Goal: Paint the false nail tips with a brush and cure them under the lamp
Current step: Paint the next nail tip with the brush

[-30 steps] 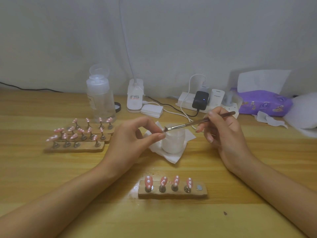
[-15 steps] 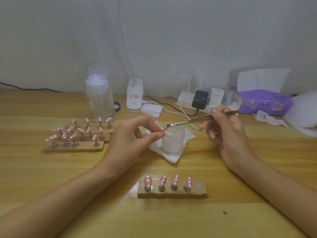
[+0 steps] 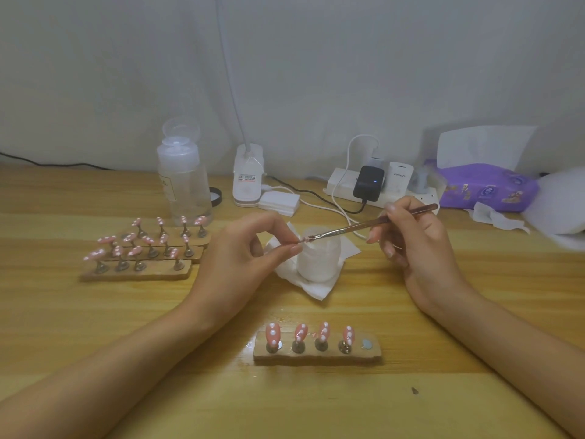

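brush (image 3: 364, 228) lowered onto nail tip (image 3: 304, 239) pinched in left hand (image 3: 240, 258), right hand (image 3: 418, 245) pinching brush, PISEN charger (image 3: 399, 179)

On the worktop (image 3: 95, 327) a nail-tip holder (image 3: 316, 356) lies nearest, at centre; behind it a jar (image 3: 319, 261) stands on a tissue (image 3: 316, 289). Three more holders (image 3: 139, 267) lie left — a bottle (image 3: 183, 185) behind them, then lamp base (image 3: 248, 182), power strip (image 3: 342, 188), tissue pack (image 3: 487, 188) rightward.

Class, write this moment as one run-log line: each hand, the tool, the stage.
left hand: pinches nail tip by white jar | right hand: holds brush | bristles at nail tip | stage: painting
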`<state>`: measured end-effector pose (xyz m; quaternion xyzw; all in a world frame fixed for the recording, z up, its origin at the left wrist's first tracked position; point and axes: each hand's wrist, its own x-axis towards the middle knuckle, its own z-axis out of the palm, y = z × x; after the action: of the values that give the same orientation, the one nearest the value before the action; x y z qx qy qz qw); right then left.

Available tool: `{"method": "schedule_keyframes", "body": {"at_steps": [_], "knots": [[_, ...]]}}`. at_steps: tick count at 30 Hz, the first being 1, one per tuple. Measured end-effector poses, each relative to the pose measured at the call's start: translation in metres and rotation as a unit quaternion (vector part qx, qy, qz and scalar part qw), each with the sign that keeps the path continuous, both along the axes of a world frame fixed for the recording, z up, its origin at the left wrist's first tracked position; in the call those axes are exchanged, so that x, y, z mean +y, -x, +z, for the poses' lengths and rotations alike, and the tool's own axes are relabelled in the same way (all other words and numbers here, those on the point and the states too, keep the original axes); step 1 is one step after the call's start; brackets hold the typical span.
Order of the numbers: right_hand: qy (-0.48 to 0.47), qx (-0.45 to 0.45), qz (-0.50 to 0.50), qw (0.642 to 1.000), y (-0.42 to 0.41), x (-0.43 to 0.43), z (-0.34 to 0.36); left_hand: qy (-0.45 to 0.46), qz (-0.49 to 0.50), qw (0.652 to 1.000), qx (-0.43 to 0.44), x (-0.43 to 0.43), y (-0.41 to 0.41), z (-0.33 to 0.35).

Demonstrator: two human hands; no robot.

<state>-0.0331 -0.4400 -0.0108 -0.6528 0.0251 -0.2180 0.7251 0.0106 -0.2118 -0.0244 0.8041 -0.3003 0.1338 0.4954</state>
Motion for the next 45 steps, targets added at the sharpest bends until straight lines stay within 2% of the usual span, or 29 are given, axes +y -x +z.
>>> {"method": "schedule_keyframes", "body": {"at_steps": [5,10,14,19,23,27,31,36,40,45], "knots": [[0.003,-0.019,0.03,0.999,0.0006,0.0001,-0.0004,-0.002,0.001,1.0,-0.008,-0.0005,0.0005,-0.0003],[-0.003,-0.007,0.004,1.0,-0.001,-0.0014,-0.0011,-0.002,-0.003,1.0,-0.018,-0.0005,0.0018,-0.0004],[0.005,-0.026,0.037,0.999,-0.0002,-0.0007,-0.0008,-0.007,-0.002,1.0,-0.022,-0.0007,0.0018,-0.0002],[-0.005,-0.008,0.011,1.0,-0.0015,-0.0011,-0.0006,-0.005,-0.003,1.0,-0.024,-0.0006,0.0022,0.0],[0.008,-0.023,0.038,0.999,-0.0003,-0.0002,-0.0006,-0.005,-0.002,1.0,-0.022,-0.0004,0.0023,0.0],[-0.001,-0.005,0.009,1.0,-0.0018,-0.0012,-0.0011,-0.002,0.0,1.0,-0.018,-0.0009,0.0027,-0.0001],[0.004,-0.023,0.038,0.999,-0.0004,-0.0013,-0.0013,-0.002,-0.002,1.0,-0.016,-0.0012,0.0024,0.0],[-0.008,-0.008,0.007,1.0,-0.0022,-0.0022,-0.0015,-0.001,-0.004,1.0,-0.011,-0.0016,0.0022,-0.0001],[0.007,-0.029,0.036,0.999,-0.0013,-0.002,-0.0023,-0.003,-0.003,1.0,-0.01,-0.0006,0.0017,-0.0001],[-0.006,-0.011,-0.001,1.0,-0.0023,-0.0027,-0.002,0.001,-0.012,1.0,-0.004,-0.0011,0.0013,-0.0002]]}}
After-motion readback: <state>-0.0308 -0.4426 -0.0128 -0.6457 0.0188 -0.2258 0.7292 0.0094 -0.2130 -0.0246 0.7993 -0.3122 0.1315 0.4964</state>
